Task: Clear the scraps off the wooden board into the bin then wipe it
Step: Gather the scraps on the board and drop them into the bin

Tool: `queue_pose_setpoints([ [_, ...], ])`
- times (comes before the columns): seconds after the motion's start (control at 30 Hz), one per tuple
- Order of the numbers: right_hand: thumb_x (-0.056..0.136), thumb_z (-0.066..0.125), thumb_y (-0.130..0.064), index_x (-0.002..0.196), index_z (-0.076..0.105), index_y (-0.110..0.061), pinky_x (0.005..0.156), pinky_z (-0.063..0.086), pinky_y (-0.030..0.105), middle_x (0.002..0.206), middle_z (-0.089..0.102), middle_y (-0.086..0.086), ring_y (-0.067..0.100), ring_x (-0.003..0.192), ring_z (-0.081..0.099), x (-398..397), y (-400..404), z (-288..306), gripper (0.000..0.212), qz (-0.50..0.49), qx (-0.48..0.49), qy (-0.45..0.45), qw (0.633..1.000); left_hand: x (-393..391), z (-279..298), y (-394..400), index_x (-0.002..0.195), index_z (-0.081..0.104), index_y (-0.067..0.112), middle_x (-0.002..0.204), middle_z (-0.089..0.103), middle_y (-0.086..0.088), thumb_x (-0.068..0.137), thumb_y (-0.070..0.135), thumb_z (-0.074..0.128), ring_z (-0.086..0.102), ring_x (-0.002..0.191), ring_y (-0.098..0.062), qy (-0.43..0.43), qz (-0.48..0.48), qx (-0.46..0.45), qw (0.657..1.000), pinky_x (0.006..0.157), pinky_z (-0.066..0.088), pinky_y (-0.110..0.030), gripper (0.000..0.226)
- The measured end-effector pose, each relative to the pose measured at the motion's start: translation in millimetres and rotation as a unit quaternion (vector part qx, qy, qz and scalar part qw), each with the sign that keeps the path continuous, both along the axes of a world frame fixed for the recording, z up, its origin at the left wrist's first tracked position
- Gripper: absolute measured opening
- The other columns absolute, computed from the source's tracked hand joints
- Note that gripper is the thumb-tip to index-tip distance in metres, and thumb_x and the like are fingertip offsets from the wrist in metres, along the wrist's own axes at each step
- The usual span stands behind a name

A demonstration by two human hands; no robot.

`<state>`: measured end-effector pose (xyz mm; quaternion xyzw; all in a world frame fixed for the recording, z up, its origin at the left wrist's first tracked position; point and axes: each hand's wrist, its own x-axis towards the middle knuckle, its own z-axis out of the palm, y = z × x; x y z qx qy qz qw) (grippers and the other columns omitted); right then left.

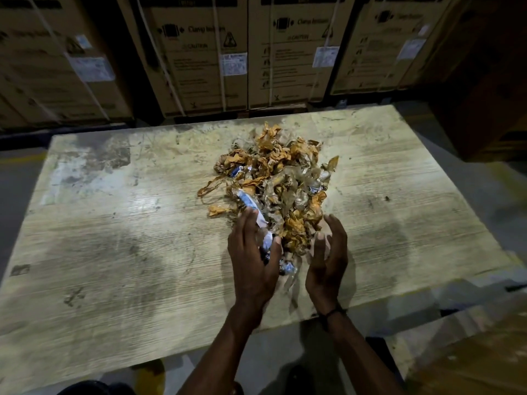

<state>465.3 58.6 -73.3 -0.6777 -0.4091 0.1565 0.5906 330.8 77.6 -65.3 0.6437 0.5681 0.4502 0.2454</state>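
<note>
A pile of crumpled scraps [281,178], orange-brown paper, clear film and a few blue-and-white wrappers, lies right of centre on the pale, stained wooden board [128,252]. My left hand [252,258] cups the near left side of the pile, its fingers against a blue-and-white wrapper [251,202]. My right hand [328,263] is held upright at the near right side, fingers slightly curved, palm turned toward the scraps. The nearest scraps sit between the two palms. No bin or cloth is in view.
Tall strapped cardboard boxes [196,55] stand in a row just behind the board's far edge. A second wooden surface [470,354] lies at the lower right. Grey floor with a yellow line [17,161] shows at the left.
</note>
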Motion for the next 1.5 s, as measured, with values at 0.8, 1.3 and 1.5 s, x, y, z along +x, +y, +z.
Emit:
queue_pose_setpoints([
  [0.8,0.110,0.048,-0.028,0.130,0.066,-0.013,0.099,0.039,0.006,0.136,0.052,0.002,0.003,0.124,0.053,15,124,12,0.031,0.182,-0.069,0.093,0.976,48,15,101,0.160,0.039,0.024,0.167,0.035,0.008,0.096,0.033,0.068,0.033,0.152,-0.005,-0.147,-0.011,-0.078,0.986,0.119,0.032,-0.024,0.071],
  [1.3,0.112,0.047,-0.029,0.126,0.061,-0.024,0.098,0.049,0.023,0.130,0.063,-0.008,0.005,0.122,0.060,21,123,33,0.021,0.195,-0.082,0.240,0.947,62,48,93,0.140,0.063,0.020,0.132,0.070,0.007,0.088,0.028,0.065,0.063,0.127,-0.008,-0.357,0.044,-0.165,0.918,0.108,0.051,-0.036,0.052],
  [1.5,0.101,0.047,-0.051,0.126,0.071,-0.022,0.099,0.047,0.025,0.131,0.068,-0.007,0.002,0.123,0.061,20,127,49,0.044,0.204,-0.095,0.249,0.942,71,66,92,0.135,0.066,0.014,0.123,0.074,-0.001,0.091,0.027,0.052,0.068,0.117,-0.008,-0.428,0.069,-0.182,0.882,0.096,0.051,-0.027,0.048],
])
